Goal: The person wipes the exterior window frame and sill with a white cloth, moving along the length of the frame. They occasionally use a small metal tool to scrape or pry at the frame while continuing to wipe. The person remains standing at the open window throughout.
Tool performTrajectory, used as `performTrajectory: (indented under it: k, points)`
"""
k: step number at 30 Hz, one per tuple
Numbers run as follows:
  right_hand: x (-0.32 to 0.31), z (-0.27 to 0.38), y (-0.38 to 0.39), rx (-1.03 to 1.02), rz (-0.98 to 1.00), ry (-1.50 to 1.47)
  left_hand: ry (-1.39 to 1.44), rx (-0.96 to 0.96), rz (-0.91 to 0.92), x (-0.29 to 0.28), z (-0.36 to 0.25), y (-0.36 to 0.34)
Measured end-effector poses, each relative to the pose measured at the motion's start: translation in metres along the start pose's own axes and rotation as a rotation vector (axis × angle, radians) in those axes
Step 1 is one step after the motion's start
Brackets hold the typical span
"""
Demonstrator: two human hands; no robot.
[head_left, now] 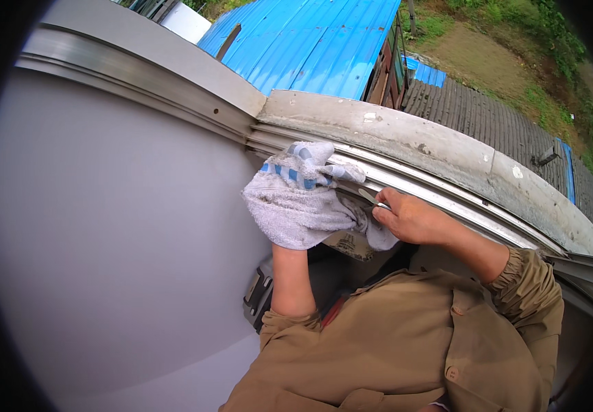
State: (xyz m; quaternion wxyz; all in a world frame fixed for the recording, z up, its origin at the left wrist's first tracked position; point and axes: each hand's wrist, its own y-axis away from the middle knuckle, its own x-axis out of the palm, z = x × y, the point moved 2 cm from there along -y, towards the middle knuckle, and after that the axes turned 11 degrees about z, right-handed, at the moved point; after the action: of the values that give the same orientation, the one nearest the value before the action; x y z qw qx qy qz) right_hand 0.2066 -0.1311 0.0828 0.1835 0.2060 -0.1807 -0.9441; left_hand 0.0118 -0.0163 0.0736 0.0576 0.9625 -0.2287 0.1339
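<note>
A greyish-white terry cloth (pixel 296 213) with blue and white checks is bunched over my left hand (pixel 289 253) and hides its fingers. That hand holds the cloth against the inner side of the metal window track (pixel 413 180), close to the frame's corner. My right hand (pixel 410 216) pinches a slim, flat metal tool (pixel 367 196) between thumb and fingers. The tool's rounded end points left toward the cloth, next to the track. What shape the rest of the tool has is hidden in my grip.
A pale wall panel (pixel 118 220) fills the left side, under a metal frame (pixel 145 86). Beyond the track runs a weathered stone ledge (pixel 448 134). Outside lie a blue corrugated roof (pixel 310 44) and a grey one (pixel 496 120). A dark grey case (pixel 259 292) stands below my left arm.
</note>
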Motion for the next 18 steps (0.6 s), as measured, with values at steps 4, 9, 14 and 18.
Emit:
performTrajectory:
  k: [4,9,14,18]
  points:
    - [0.003,-0.009,-0.022,-0.065,-0.092,0.231,0.026,-0.005,-0.022,-0.005,0.001,0.003]
    - [0.003,-0.02,-0.033,-0.17,-0.188,0.26,0.041,-0.013,-0.03,-0.008,0.004,0.002]
    - [-0.007,-0.003,-0.024,-0.023,-0.275,0.503,0.055,-0.008,-0.035,-0.015,0.002,0.001]
    - [-0.008,0.004,-0.033,0.01,-0.159,0.57,0.064,-0.006,-0.028,-0.018,0.001,-0.002]
